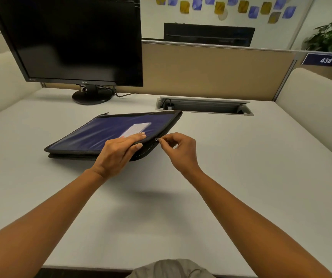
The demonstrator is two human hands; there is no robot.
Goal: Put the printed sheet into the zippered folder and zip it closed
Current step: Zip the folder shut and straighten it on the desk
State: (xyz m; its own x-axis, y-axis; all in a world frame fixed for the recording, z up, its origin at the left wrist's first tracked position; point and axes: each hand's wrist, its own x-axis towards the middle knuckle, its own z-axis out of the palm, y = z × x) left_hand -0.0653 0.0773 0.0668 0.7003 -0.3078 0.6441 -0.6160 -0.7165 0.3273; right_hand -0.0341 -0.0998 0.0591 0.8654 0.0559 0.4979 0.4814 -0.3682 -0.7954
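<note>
The zippered folder [101, 133] lies flat on the white desk [241, 177], left of centre in the frame. Its blue cover faces up inside a black fabric border, and its long axis runs from lower left to upper right. A pale label window [137, 130] sits on the cover toward its right end. The contents are hidden, and how much of the zip is closed cannot be told. The zipper pull [157, 139] sits on the folder's right-hand edge, close to the near right corner. The right hand [181, 149] pinches this pull between thumb and forefinger, with the remaining fingers curled in behind. The left hand [119, 151] rests on the near right corner of the cover, its fingers straight and pressed together on top, the thumb laid against the black side edge just beside the pull. Both forearms are bare and reach in from the bottom of the frame. Behind the folder, a grey cable tray [205, 106] is set into the desk at centre right. A dark monitor [71, 37] stands on its round base at upper left. A tan partition [211, 71] closes off the back of the desk. At upper right are a blue number plate [325, 60] reading 438 and a green plant [331, 37].
</note>
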